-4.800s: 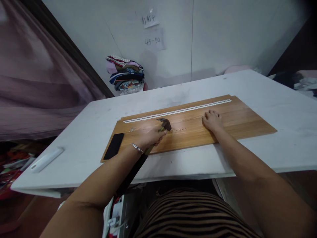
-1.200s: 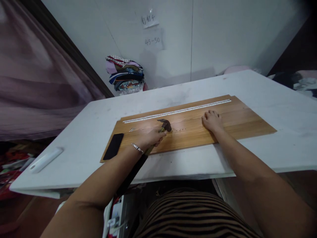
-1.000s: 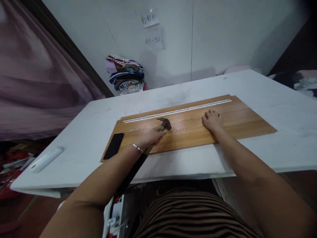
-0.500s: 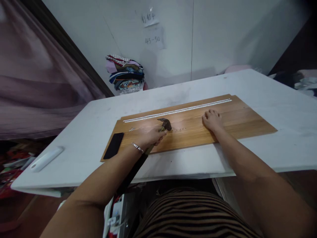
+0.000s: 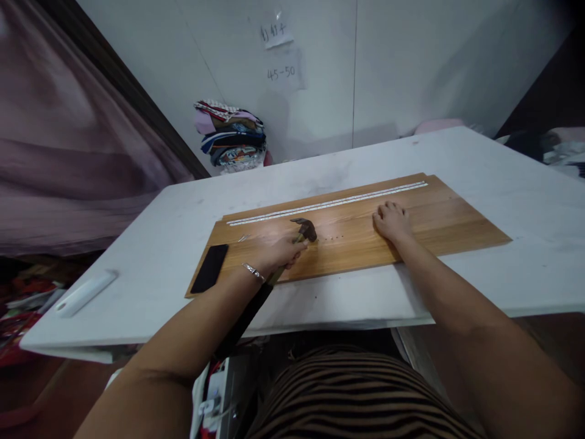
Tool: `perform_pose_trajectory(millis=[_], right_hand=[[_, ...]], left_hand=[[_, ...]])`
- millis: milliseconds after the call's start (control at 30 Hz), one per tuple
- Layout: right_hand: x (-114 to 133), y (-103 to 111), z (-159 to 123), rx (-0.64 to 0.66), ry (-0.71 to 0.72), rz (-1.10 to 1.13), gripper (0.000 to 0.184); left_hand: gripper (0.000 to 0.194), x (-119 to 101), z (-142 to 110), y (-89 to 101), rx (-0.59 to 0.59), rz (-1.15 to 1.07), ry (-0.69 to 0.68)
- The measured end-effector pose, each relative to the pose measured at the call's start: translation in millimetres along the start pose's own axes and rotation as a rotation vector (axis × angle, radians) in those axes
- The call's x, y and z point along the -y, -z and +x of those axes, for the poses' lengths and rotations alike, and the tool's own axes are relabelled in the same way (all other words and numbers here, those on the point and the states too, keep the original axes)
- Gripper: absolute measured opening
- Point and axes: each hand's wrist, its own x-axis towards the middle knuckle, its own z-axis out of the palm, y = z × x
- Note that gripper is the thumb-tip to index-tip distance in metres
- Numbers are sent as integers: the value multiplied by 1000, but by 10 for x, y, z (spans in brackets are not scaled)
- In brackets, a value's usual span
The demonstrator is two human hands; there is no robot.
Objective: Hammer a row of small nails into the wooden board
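A claw hammer is in my left hand, whose fingers wrap around the handle close to the head. The head lies low over the wooden board, at the left end of a row of several small dark nail heads or holes; which of these they are I cannot tell. Whether the head touches a nail is hidden. Further right, my right hand rests on the board, fingers a little bent and apart, with nothing seen in it. A few loose nails lie on the board left of the hammer.
Two pale measuring strips run along the board's far side. A black phone lies at its left end. The board sits on a white table, with a white elongated object at left. Folded clothes are stacked behind.
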Motion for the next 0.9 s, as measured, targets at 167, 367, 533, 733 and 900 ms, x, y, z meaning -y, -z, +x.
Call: perform_pose_trajectory(millis=[167, 367, 533, 733, 900], right_hand=[[3, 7, -3, 11, -5, -13, 43], [9, 17, -6, 18, -6, -12, 44], [0, 0, -4, 1, 1, -4, 42], [-11, -5, -1, 5, 3, -9, 42], [-5, -5, 0, 7, 4, -5, 43]], left_hand=[[19, -8, 16, 40, 2, -47, -34], [25, 6, 28, 32, -13, -41, -24], [22, 44, 43, 13, 1, -9, -17], [21, 23, 50, 52, 5, -36, -44], [20, -6, 18, 53, 5, -38, -35]])
